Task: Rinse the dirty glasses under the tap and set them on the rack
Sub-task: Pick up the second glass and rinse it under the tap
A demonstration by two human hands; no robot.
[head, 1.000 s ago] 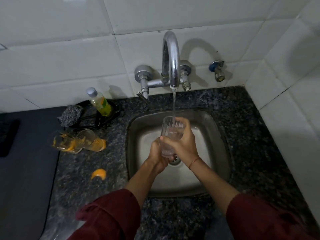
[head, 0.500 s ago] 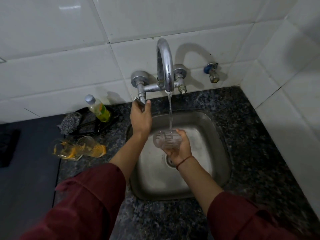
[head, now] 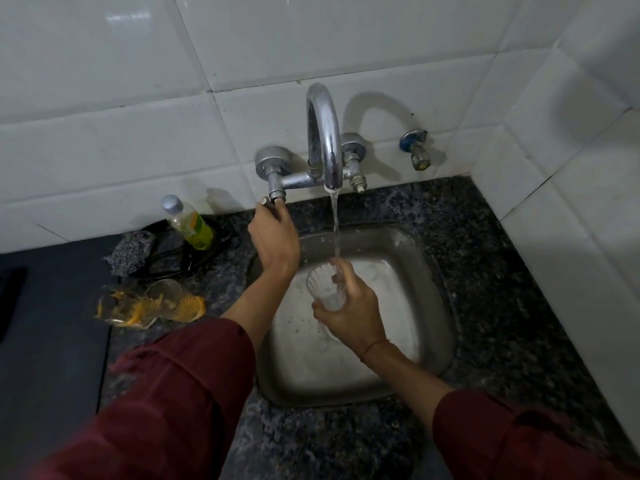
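My right hand (head: 349,315) grips a clear ribbed glass (head: 325,287), tilted toward the left, over the steel sink (head: 440,299). A thin stream of water falls from the chrome tap (head: 323,133) onto my right fingers at the glass's rim. My left hand (head: 273,235) reaches up and holds the tap's left handle (head: 272,200). Two dirty glasses (head: 149,303) smeared with orange pulp lie on their sides on the counter left of the sink. No rack is in view.
A bottle of yellow-green dish liquid (head: 188,223) and a grey scrubber (head: 131,252) sit on a black holder at the back left. The dark granite counter (head: 512,271) surrounds the sink. White tiled walls close the back and right side. A small valve (head: 415,148) sticks out right of the tap.
My left hand left the glass and went up to the tap handle. My right hand kept the glass and tipped it toward the left under the stream.
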